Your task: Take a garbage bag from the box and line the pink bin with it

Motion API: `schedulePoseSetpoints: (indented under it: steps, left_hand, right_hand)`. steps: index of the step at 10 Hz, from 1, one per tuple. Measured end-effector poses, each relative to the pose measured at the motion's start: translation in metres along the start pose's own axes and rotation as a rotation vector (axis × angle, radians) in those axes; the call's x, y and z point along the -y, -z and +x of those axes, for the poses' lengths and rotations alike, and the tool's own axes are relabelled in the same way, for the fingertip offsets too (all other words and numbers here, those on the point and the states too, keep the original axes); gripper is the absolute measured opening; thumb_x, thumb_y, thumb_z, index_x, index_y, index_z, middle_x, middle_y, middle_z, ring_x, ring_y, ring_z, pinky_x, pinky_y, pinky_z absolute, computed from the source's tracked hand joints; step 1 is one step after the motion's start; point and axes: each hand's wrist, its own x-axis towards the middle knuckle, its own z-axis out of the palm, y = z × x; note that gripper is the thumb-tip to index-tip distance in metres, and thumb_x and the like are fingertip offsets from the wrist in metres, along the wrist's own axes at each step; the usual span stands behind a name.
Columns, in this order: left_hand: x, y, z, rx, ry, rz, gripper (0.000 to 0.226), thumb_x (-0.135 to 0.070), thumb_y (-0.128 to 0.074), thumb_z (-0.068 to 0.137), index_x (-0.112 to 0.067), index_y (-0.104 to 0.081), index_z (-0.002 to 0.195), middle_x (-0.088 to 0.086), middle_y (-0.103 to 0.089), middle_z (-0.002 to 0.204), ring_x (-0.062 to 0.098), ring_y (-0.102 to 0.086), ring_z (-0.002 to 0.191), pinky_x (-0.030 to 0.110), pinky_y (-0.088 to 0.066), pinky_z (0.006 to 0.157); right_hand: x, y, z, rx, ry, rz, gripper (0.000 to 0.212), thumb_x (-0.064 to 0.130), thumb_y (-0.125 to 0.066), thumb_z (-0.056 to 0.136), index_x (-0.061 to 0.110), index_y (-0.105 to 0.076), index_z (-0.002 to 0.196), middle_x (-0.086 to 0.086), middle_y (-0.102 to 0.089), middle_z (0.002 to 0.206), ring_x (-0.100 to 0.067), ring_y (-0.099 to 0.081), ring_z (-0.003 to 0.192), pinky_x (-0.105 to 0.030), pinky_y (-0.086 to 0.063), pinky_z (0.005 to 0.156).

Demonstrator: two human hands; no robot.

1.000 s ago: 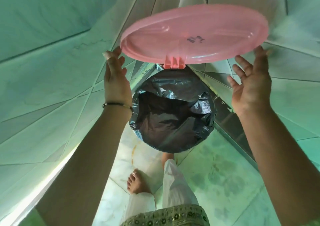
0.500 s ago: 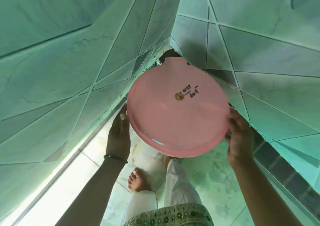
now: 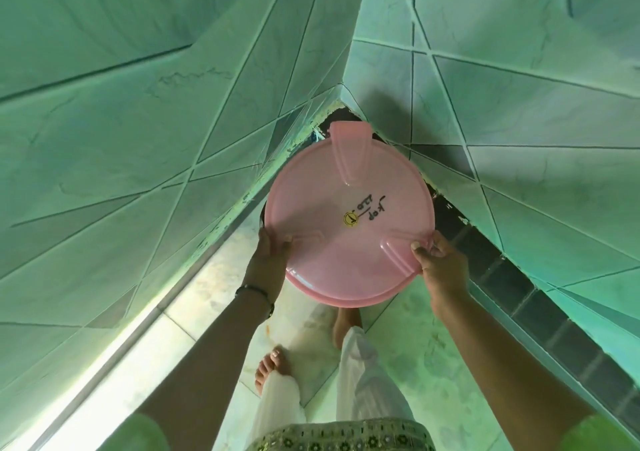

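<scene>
— Where the pink bin lid (image 3: 349,222) fills the tiled corner, what holds it?
— Left hand (image 3: 268,255) and right hand (image 3: 440,263); each grip pinches the near rim, thumb on top.

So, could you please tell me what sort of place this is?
Probably a tiled corner of a bathroom or washroom: glossy pale tiled walls, a marbled tile floor, and a round pink plastic bin lid.
</scene>
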Motion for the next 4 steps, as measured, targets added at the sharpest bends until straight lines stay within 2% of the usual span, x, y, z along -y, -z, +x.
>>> schedulePoseSetpoints:
  steps: [1,2,3,4]
  left_hand:
    - [-0.097,0.034,-0.066,-0.042,-0.287,-0.135,0.078,-0.051,-0.043,0.077,-0.027,-0.020,0.148,0.003,-0.050,0.137,0.026,-0.046,0.125,0.043,-0.035,0.109]
    - [-0.119,0.043,-0.073,-0.012,-0.356,-0.097,0.064,-0.030,-0.043,0.095,-0.028,-0.011,0.150,0.003,-0.044,0.143,0.027,-0.041,0.130,0.038,-0.031,0.106]
    - [-0.118,0.046,-0.068,0.023,-0.395,-0.053,0.058,-0.022,-0.039,0.097,-0.029,-0.014,0.149,0.006,-0.045,0.141,0.029,-0.042,0.131,0.039,-0.032,0.110]
    - [-0.125,0.046,-0.063,0.005,-0.420,-0.051,0.058,-0.024,-0.043,0.095,-0.024,-0.020,0.148,0.009,-0.046,0.142,0.031,-0.043,0.129,0.047,-0.032,0.112]
  right_hand:
    - [-0.005,0.000,-0.005,0.025,-0.058,0.038,0.031,0.024,-0.064,0.085,0.012,-0.062,0.114,0.006,-0.062,0.078,-0.028,-0.068,0.086,-0.045,-0.057,0.081]
    - [-0.022,-0.001,-0.010,0.030,-0.127,0.077,0.030,0.026,-0.063,0.086,0.004,-0.063,0.106,-0.002,-0.063,0.077,-0.029,-0.067,0.080,-0.042,-0.057,0.077]
    - [-0.032,0.000,-0.023,0.022,-0.197,0.112,0.026,0.024,-0.062,0.087,0.001,-0.063,0.098,-0.006,-0.062,0.073,-0.020,-0.061,0.066,-0.031,-0.053,0.065]
    - [-0.043,0.002,-0.030,0.029,-0.208,0.137,0.033,0.021,-0.063,0.087,-0.002,-0.061,0.110,-0.007,-0.064,0.080,-0.019,-0.060,0.066,-0.029,-0.052,0.065]
